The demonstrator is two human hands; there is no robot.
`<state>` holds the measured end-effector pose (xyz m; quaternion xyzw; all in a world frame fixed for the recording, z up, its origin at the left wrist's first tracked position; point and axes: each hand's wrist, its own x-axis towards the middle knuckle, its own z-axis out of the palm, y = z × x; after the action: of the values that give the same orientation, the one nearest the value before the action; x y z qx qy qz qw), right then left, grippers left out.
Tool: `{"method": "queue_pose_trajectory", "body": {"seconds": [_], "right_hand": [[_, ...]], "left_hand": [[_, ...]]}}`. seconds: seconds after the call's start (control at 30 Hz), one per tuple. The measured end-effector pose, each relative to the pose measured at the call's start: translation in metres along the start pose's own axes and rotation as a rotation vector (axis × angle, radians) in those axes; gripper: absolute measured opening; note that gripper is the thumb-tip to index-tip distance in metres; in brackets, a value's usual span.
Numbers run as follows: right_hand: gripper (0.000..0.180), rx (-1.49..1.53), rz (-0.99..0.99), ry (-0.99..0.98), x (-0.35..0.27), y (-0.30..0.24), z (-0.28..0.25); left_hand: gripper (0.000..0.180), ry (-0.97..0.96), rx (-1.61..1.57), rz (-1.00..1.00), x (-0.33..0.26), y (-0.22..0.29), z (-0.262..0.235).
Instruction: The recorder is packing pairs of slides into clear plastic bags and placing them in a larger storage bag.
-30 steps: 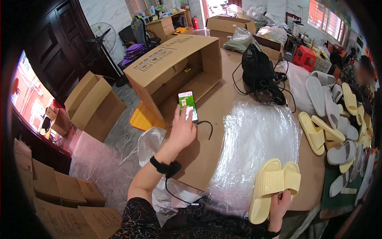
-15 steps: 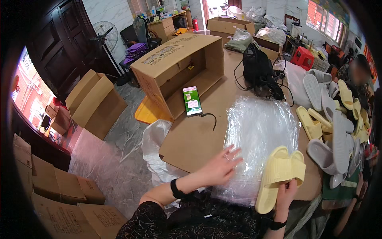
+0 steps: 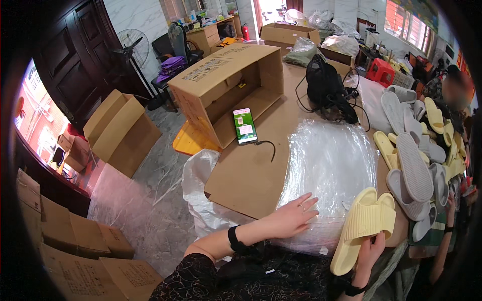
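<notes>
Hands at a brown table. The left hand lies palm down, fingers loosely spread, over the near part of a stack of clear plastic bags; how firmly it presses cannot be told. The right hand pinches a pair of yellow slippers at the foot opening — the pair is at the table's near edge, beside the stack's right side, toes pointing away from the person. Farther off, a phone lies near an open cardboard box; at right, grey and yellow slippers are heaped.
</notes>
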<state>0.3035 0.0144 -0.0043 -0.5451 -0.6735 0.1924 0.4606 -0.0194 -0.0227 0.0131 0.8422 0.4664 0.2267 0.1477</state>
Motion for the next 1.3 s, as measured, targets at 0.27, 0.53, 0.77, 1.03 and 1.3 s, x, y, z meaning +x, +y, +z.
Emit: {"method": "queue_pose_trajectory", "body": {"seconds": [0.27, 0.53, 0.77, 1.03, 1.3], "right_hand": [[0.015, 0.066, 0.004, -0.06, 0.005, -0.009, 0.011], [0.017, 0.0, 0.043, -0.098, 0.006, -0.003, 0.01], [0.02, -0.022, 0.021, -0.021, 0.015, -0.006, 0.003], [0.021, -0.081, -0.068, 0.193, 0.008, -0.009, -0.05], [0.023, -0.009, -0.054, 0.192, -0.017, -0.01, -0.096]], "left_hand": [[0.046, 0.083, 0.047, -0.084, -0.01, -0.017, -0.012], [0.043, 0.395, 0.193, -0.478, -0.036, -0.053, -0.052], [0.04, 0.232, 0.037, -0.136, -0.012, -0.005, -0.045], [0.062, -0.004, 0.126, -0.076, 0.02, 0.002, 0.019], [0.06, 0.013, 0.269, -0.048, 0.028, 0.007, 0.03]]}}
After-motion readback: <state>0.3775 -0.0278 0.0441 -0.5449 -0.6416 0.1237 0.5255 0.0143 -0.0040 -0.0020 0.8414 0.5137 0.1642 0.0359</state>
